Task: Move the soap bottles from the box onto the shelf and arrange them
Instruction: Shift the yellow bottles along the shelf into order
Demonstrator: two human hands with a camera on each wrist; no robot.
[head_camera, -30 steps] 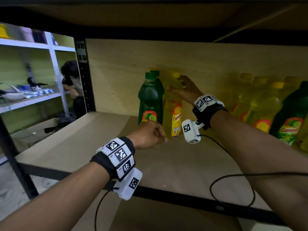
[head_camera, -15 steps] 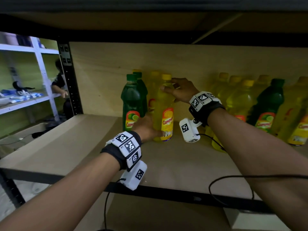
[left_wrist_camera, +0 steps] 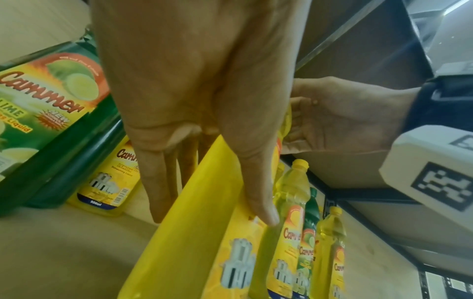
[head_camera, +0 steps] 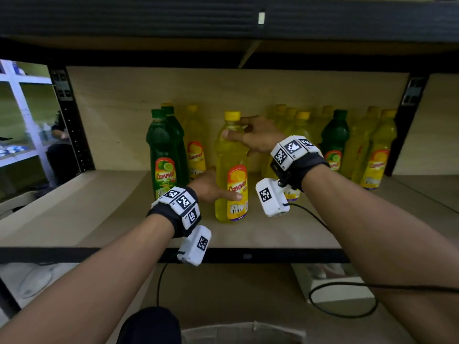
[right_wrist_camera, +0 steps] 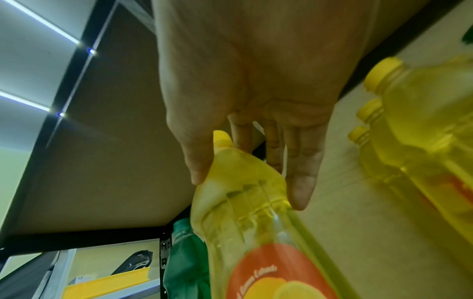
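Observation:
A yellow soap bottle [head_camera: 231, 155] with a yellow cap stands upright near the middle of the wooden shelf [head_camera: 99, 209]. My left hand [head_camera: 211, 188] grips its lower body, thumb across the label; in the left wrist view the fingers [left_wrist_camera: 163, 182] wrap behind the yellow bottle [left_wrist_camera: 199, 242]. My right hand [head_camera: 253, 137] holds its shoulder just under the cap, and the right wrist view shows thumb and fingers [right_wrist_camera: 299, 182] round the bottle's neck [right_wrist_camera: 240, 182]. Two green bottles [head_camera: 162, 150] and another yellow bottle [head_camera: 196, 145] stand just left of it.
A row of several yellow bottles [head_camera: 372, 155] with one green bottle [head_camera: 334, 140] lines the shelf's back right. Black uprights [head_camera: 72, 125] frame the bay and an upper shelf beam [head_camera: 223, 18] hangs overhead. The cardboard box's rim [head_camera: 243, 331] shows below the shelf edge.
My left hand has gone from a fist over the shelf to gripping the yellow bottle's lower body. The bottle has come forward and right, away from the green bottles.

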